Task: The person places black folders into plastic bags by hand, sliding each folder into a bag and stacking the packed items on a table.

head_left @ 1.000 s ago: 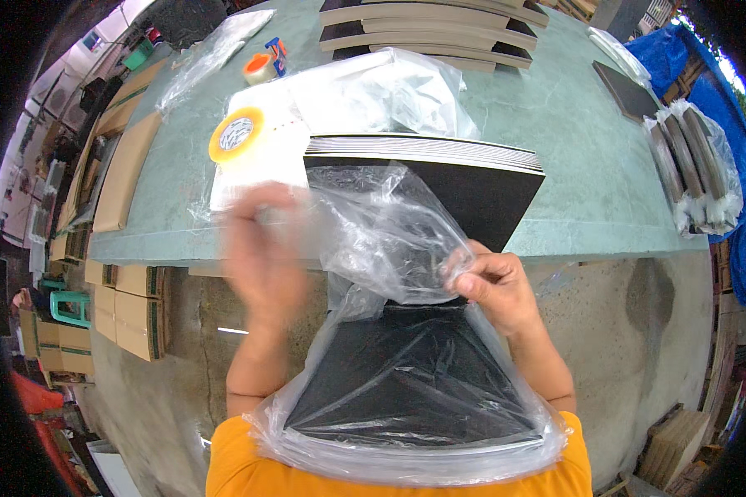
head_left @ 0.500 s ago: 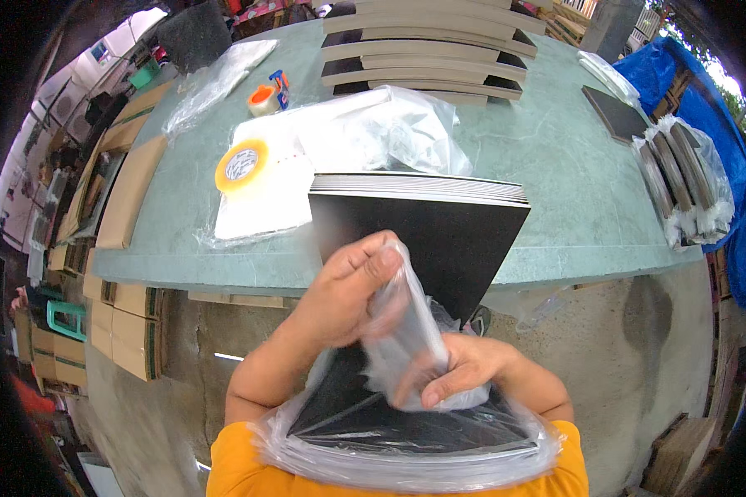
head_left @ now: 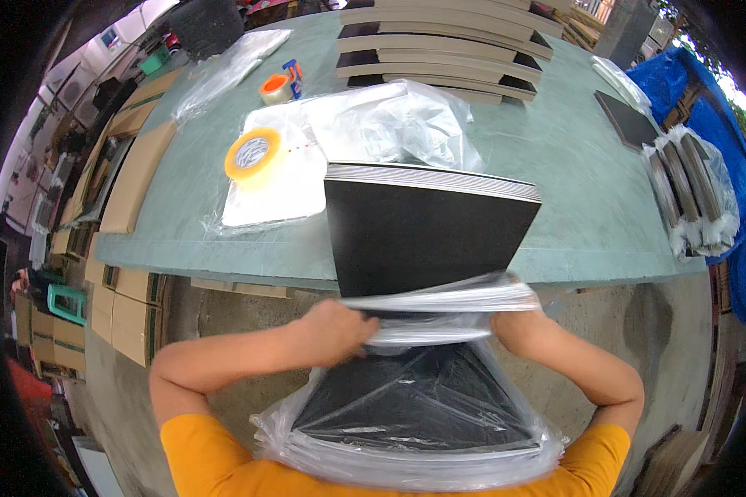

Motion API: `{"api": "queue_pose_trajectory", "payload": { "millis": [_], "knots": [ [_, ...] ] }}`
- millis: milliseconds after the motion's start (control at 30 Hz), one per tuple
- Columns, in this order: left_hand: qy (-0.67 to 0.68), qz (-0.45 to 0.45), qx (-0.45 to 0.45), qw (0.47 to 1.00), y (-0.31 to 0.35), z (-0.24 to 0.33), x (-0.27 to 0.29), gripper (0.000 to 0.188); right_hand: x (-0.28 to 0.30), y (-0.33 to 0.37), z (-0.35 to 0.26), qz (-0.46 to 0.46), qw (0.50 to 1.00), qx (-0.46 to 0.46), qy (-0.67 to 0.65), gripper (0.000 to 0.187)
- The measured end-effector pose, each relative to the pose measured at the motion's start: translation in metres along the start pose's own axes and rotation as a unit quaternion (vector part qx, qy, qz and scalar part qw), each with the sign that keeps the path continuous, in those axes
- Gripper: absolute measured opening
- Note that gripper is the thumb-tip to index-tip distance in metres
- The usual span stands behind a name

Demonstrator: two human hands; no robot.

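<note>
The long green-grey table [head_left: 572, 166] has bare room at its right. A flat, matte black stack of boards [head_left: 427, 228] overhangs its near edge, its lower half inside a crinkled clear plastic bag [head_left: 414, 414]. The left hand [head_left: 336, 331] and right hand [head_left: 518, 323] each grip the bag's bunched mouth. A glossy yellow tape roll [head_left: 253, 155] lies left.

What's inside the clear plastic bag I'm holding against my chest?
The clear plastic bag holds the lower half of a stack of black boards; the upper half sticks out. Left hand and right hand bunch the bag's mouth. The stack's bottom edge is hidden.
</note>
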State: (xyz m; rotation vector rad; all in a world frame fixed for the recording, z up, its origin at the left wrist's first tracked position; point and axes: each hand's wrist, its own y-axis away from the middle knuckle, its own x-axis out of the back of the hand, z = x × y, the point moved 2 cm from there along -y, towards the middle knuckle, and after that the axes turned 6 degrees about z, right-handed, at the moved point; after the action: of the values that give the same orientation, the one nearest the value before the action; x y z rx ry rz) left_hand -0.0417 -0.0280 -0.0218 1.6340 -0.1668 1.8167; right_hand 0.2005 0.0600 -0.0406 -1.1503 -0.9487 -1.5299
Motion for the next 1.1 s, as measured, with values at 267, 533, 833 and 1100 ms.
{"api": "queue_pose_trajectory", "payload": {
  "millis": [267, 533, 833, 1100],
  "knots": [
    [0.366, 0.185, 0.157, 0.899, 0.027, -0.045, 0.034, 0.019, 0.061, 0.014, 0.071, 0.364, 0.786, -0.445, -0.228, 0.027],
    [-0.026, 0.584, 0.246, 0.773, 0.023, -0.082, 0.068, 0.045, 0.066, -0.022, 0.04, 0.351, 0.853, -0.386, 0.005, 0.059],
    [0.65, 0.244, -0.015, 0.719, 0.05, -0.11, 0.034, 0.032, 0.008, 0.061, 0.067, 0.229, 0.497, -0.23, -0.805, 0.029],
    [0.837, -0.018, 0.228, 0.498, 0.005, -0.138, -0.278, 0.032, -0.236, 0.085, -0.034, 0.031, 0.515, -0.413, -0.751, 0.038]
  ]
}}
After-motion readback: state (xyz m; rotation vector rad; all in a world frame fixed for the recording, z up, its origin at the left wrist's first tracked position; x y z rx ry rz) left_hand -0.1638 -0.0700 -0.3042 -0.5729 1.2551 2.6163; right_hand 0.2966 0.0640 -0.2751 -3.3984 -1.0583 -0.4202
